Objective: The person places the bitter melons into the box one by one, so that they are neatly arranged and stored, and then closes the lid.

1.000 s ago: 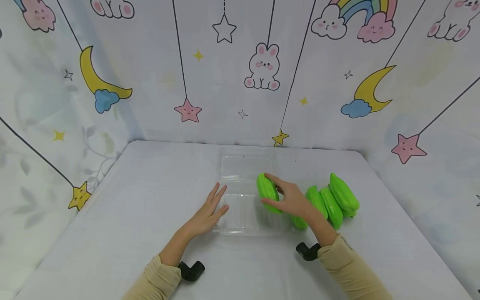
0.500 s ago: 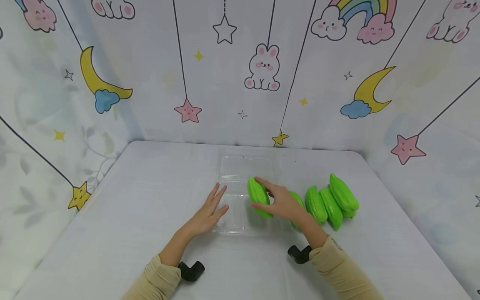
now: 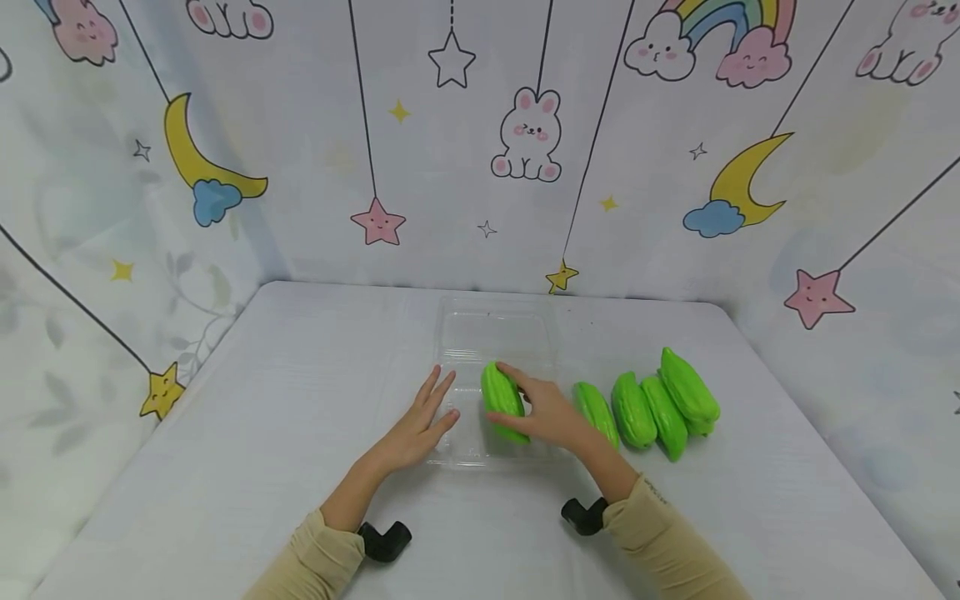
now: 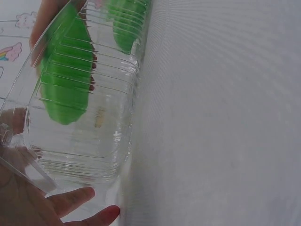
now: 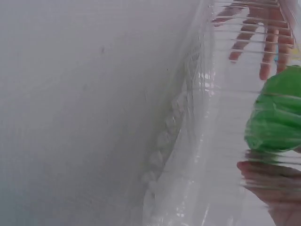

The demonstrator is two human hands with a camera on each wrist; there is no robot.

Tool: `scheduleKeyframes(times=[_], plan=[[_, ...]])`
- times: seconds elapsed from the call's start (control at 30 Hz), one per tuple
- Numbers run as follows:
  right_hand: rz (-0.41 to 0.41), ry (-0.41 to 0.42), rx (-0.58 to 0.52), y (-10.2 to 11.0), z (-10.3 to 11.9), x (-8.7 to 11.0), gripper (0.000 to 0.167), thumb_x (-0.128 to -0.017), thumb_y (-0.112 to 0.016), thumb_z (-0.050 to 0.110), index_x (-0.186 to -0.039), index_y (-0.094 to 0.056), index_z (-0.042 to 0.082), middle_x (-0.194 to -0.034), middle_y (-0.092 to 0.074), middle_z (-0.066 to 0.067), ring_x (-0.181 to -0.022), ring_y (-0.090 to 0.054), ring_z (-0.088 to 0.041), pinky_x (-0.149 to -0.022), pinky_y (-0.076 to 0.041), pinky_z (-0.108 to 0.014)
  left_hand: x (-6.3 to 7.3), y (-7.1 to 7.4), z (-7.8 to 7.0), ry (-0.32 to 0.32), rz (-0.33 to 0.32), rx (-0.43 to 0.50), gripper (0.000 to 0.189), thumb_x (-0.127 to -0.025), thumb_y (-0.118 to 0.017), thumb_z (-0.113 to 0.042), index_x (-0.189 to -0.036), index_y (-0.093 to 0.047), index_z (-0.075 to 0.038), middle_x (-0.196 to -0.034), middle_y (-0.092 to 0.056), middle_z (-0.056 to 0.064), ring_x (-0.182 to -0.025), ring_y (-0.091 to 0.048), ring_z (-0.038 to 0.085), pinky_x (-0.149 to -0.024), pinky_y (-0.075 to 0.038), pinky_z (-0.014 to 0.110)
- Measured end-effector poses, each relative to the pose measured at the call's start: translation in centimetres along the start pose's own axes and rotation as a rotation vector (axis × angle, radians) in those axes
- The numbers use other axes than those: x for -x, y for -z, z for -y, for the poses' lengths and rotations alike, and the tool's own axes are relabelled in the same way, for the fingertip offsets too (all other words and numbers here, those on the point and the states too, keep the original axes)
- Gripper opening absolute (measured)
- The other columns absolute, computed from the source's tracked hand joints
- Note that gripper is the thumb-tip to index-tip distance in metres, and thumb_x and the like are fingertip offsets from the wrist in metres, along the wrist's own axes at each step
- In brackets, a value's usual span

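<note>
My right hand (image 3: 551, 412) grips a bright green, ribbed, starfruit-shaped fruit (image 3: 501, 392) between thumb and fingers, within the near half of a clear plastic clamshell box (image 3: 465, 450). Through the box wall the held fruit (image 4: 66, 84) shows upright in the left wrist view, and its lower end (image 5: 275, 113) appears in the right wrist view. Whether it touches the box floor, I cannot tell. My left hand (image 3: 411, 431) rests at the box's left edge, fingers straight and spread. Another green fruit (image 3: 596, 408) lies by the box's right side, partly hidden by my right wrist.
More of the same green fruits (image 3: 633, 410) lie in a row to the right of the box. The box's lid (image 3: 495, 329) lies folded back behind it. A patterned cloth (image 3: 450, 167) rises behind the white table (image 3: 300, 358). Black wrist mounts (image 3: 385, 542) sit under both forearms.
My right hand has carried the green fruit leftward and slightly nearer, into the middle of the box. The fruit by the box's right side shows more now. My left hand stays in place.
</note>
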State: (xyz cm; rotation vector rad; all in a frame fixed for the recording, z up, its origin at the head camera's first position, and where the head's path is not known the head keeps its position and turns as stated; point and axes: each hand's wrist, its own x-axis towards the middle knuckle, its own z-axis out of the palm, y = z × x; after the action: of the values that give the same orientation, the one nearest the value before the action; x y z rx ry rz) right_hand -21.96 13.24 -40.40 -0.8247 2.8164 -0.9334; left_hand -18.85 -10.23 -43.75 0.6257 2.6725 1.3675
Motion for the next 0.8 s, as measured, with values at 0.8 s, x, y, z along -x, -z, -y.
scheduleKeyframes(times=[0.8], plan=[[0.082, -0.005, 0.018, -2.6, 1.0, -1.4, 0.080, -0.081, -0.066, 0.045, -0.143, -0.030, 0.011, -0.125, -0.054, -0.011, -0.102, -0.054, -0.019, -0.086, -0.045, -0.040, -0.1, -0.1, 0.1, -0.005, 0.003, 0.001, 0.060, -0.098, -0.040, -0.033, -0.148, -0.012, -0.017, -0.153, 0.005, 0.011, -0.137, -0.008, 0.035, -0.101, -0.019, 0.060]])
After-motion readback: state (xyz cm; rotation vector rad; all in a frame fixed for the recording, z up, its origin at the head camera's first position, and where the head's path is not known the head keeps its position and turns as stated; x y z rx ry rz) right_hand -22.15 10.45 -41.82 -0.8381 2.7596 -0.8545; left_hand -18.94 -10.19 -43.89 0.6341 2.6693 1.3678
